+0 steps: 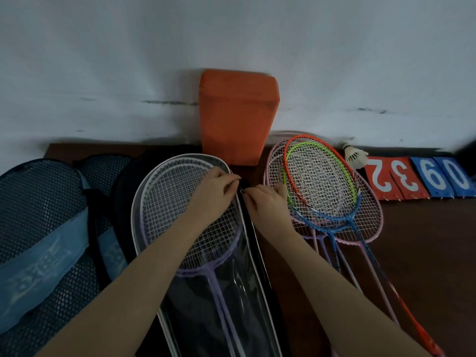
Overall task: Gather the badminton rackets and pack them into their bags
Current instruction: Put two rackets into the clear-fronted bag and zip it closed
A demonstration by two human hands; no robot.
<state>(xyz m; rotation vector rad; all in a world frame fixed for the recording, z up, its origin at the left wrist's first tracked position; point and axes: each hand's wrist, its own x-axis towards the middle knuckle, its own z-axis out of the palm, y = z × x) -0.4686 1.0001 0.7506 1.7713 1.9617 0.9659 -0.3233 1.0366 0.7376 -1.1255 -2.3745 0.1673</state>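
Both hands meet at the right edge of the clear bag (pixel 233 292) holding the purple rackets (pixel 180 210): the left hand (pixel 215 193) and right hand (pixel 265 202) each seem to pinch something small there, likely the zip. The bag looks soft and slippery, so grip the seam; the loose rackets (pixel 324 186) alongside look light, best lifted by their handles

Lilac rackets (pixel 180 217) inside clear bag (pixel 231 292)
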